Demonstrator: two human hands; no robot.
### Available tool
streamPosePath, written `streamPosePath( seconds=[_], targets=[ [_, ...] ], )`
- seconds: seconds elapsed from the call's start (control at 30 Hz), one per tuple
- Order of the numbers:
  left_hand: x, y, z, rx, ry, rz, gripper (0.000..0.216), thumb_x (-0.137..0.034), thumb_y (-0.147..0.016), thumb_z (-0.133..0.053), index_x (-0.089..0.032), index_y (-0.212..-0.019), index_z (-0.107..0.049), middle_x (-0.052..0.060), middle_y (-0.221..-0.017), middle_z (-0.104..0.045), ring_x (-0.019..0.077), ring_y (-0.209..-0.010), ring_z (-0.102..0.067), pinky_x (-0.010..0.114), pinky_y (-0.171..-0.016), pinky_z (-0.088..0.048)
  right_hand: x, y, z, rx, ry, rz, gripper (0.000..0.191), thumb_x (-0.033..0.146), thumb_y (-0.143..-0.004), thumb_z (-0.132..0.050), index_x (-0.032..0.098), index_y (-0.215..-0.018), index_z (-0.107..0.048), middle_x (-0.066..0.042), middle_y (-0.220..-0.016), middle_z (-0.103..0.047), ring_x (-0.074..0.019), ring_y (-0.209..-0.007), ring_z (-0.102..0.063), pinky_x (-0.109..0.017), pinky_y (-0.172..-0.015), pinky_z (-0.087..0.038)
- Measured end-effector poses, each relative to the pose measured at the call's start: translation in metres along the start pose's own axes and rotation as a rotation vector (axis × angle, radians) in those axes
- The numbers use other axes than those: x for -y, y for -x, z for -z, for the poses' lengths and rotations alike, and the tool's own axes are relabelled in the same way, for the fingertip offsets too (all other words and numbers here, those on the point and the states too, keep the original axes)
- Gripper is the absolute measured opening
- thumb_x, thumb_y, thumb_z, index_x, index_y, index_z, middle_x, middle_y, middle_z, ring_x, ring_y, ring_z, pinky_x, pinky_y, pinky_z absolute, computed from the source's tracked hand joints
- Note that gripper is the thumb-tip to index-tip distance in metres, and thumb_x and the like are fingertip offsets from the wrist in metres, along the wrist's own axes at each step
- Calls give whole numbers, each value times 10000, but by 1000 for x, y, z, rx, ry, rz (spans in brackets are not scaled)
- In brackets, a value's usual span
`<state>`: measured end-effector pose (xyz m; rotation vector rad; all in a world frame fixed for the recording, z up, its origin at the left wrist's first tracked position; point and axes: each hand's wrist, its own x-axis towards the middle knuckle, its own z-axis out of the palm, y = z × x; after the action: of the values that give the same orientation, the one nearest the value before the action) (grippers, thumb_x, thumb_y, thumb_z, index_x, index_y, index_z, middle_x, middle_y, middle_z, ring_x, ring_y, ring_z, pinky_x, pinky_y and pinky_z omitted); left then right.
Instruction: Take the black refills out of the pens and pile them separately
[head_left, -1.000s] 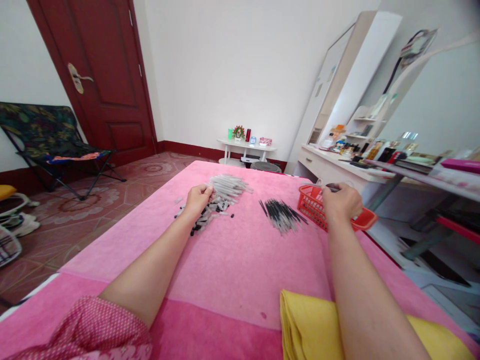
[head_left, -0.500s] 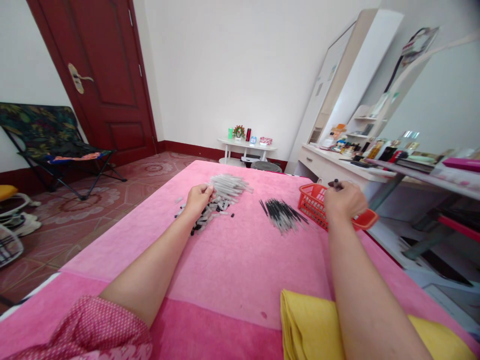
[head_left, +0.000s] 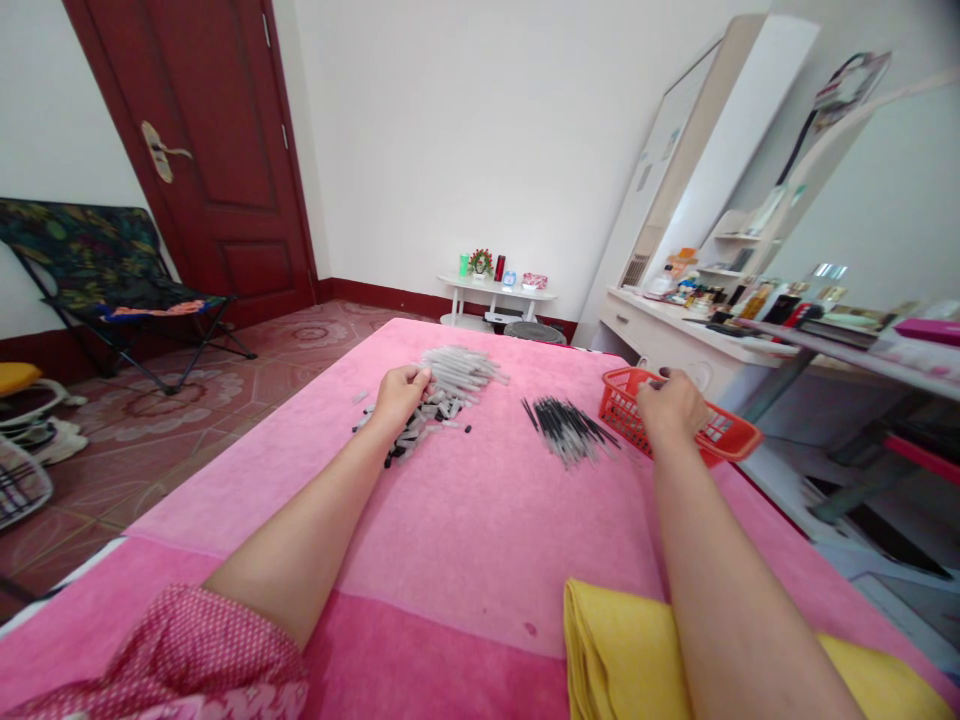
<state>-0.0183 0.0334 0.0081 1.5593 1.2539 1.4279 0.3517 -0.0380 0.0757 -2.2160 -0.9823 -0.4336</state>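
My left hand (head_left: 400, 394) rests at the left edge of a pile of pale translucent tubes (head_left: 461, 372). Its thumb and fingertips are pressed together, and whatever they may hold is too small to make out. Small black and grey caps (head_left: 412, 432) lie loose beneath and beside that hand. Over the red plastic basket (head_left: 626, 405) is my right hand (head_left: 673, 405), with thumb and fingers a little apart and no item plainly in them. A bundle of thin black-and-clear refill-like sticks (head_left: 568, 430) lies between the two hands, nearer the basket.
A pink cloth (head_left: 465, 540) covers the table. Folded yellow cloth (head_left: 622, 650) lies under my right forearm. To the right stands a dressing table (head_left: 675, 318) crowded with bottles. A low white table (head_left: 495, 288) is by the far wall, and a folding chair (head_left: 97, 280) at left.
My right hand has lowered toward the basket and its fingers have loosened; the dark piece seen in them before no longer shows. My left hand stays by the tube pile.
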Motion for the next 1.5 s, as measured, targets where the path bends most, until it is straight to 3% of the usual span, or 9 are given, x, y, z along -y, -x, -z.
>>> streamPosePath(
  seconds=[0.1,0.27,0.4,0.53,0.63,1.0,1.17,1.37,1.5],
  targets=[
    [3,-1,-1,6,-59,-31,335,-428,-766,-493,-129,-741,-640,13,-571,-607,109,-481,-494,213,-478,-352,13,5,-8,41,-166,131,352,285,-737,-557,183,-1057,-663,-112,-955,-683,-251,-904,-626,-371,-775,-467],
    [2,4,-5,49,-306,-158,325,-386,-807,-451,-152,-693,-647,26,-594,-630,140,-543,-540,233,-542,-377,47,34,-30,337,-394,443,252,204,-738,-554,157,-938,-699,-70,-898,-703,-155,-823,-634,-273,-789,-465],
    [-6,17,-13,117,-554,-301,240,-323,-803,-486,-181,-733,-666,40,-708,-672,171,-651,-578,250,-602,-388,71,72,-48,495,-414,682,240,146,-729,-549,167,-917,-697,-56,-935,-687,-148,-826,-619,-265,-788,-462],
    [-9,30,-25,199,-694,-413,186,-262,-790,-519,-205,-830,-691,65,-852,-697,202,-777,-603,278,-678,-410,84,110,-65,557,-441,846,424,44,-695,-503,157,-1083,-629,-72,-1101,-624,-154,-907,-593,-279,-849,-449],
    [-6,34,-32,238,-729,-443,202,-245,-795,-513,-207,-873,-695,78,-902,-696,215,-853,-606,291,-726,-421,91,130,-74,561,-426,946,558,11,-691,-466,198,-1210,-549,-60,-1271,-527,-172,-1119,-503,-297,-947,-400],
    [0,33,-32,295,-778,-432,192,-252,-795,-509,-222,-824,-697,71,-870,-699,217,-816,-615,291,-689,-423,111,143,-78,551,-176,948,452,170,-773,-481,227,-1219,-529,-61,-1331,-473,-253,-1128,-464,-379,-892,-420],
    [0,33,-32,251,-731,-451,200,-240,-806,-493,-210,-880,-676,72,-907,-687,216,-832,-609,300,-716,-434,104,146,-71,468,-323,877,352,156,-791,-465,227,-1121,-567,-53,-1187,-549,-193,-1044,-522,-303,-871,-424],
    [-5,36,-31,86,-656,-483,383,-268,-798,-528,-207,-1174,-564,83,-1060,-605,213,-896,-582,322,-805,-450,97,145,-52,336,-573,698,233,274,-859,-451,217,-1057,-560,-48,-1063,-608,-176,-938,-566,-285,-823,-430],
    [-7,37,-30,106,-643,-569,426,-324,-824,-513,-219,-1236,-538,86,-1143,-553,232,-1041,-524,343,-903,-421,95,145,-43,268,-696,692,203,237,-858,-438,207,-1007,-573,-40,-1018,-641,-170,-929,-582,-276,-826,-423]
  ],
)
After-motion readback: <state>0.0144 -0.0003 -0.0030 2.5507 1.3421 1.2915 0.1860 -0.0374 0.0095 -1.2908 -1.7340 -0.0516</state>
